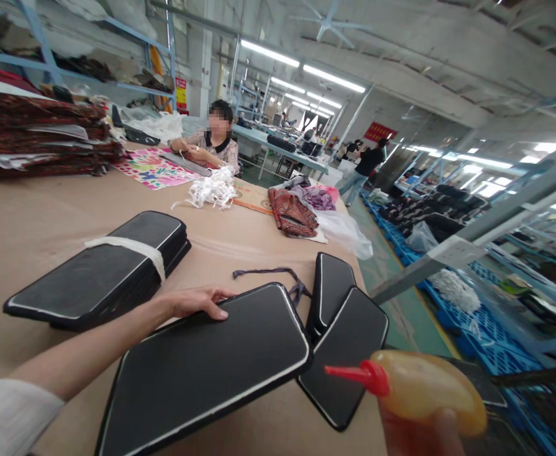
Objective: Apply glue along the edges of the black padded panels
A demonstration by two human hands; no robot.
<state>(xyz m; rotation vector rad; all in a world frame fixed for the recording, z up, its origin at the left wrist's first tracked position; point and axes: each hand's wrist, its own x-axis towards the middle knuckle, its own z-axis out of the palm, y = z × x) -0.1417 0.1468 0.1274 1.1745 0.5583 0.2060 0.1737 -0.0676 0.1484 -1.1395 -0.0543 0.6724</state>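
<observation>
Brown tabletop (45,215): I'm pressing my open left hand (197,302) on the black panel (206,373), long axis running up-right; right hand (425,434) gripping a squeeze bottle (420,389), nozzle aiming left; no readable labels.

Bare table (240,244) lies open ahead of the panels — tied stack (102,269) blocks left, loose cord (278,273) crosses centre.

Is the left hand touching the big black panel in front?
Touching. The head view shows the left hand resting fingers-down on the top edge of the large black panel, with no gap visible.
</observation>
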